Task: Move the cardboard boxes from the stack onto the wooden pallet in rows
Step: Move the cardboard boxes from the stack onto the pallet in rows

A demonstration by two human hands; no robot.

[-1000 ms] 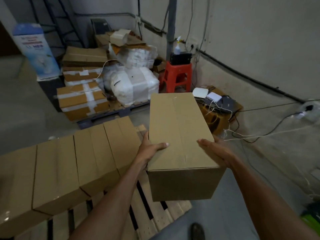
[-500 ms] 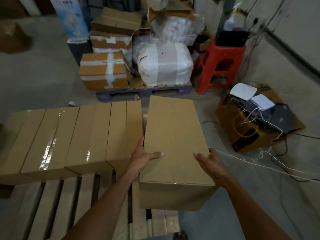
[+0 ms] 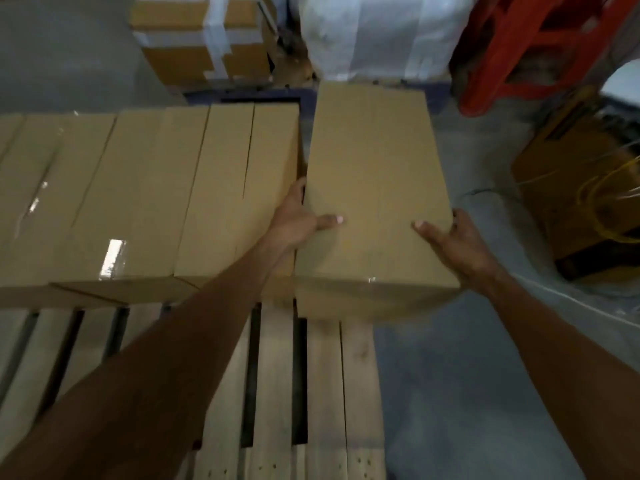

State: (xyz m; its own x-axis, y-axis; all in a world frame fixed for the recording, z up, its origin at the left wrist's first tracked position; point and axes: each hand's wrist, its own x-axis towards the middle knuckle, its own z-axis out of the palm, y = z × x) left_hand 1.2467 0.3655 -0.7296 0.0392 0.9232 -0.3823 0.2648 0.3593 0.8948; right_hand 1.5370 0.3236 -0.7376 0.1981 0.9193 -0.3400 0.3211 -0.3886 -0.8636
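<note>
left hand (image 3: 294, 220) and right hand (image 3: 457, 244) gripped the box (image 3: 377, 181); set past the pallet (image 3: 322, 393)'s right edge, it could tip.

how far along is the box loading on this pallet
Done: a row of boxes sits along the far side of the wooden pallet. In hand: the left hand and right hand hold one more cardboard box at the row's right end; whether it rests yet is unclear. Left: its near half is bare, so more rows fit. How many remain is not visible.
</note>
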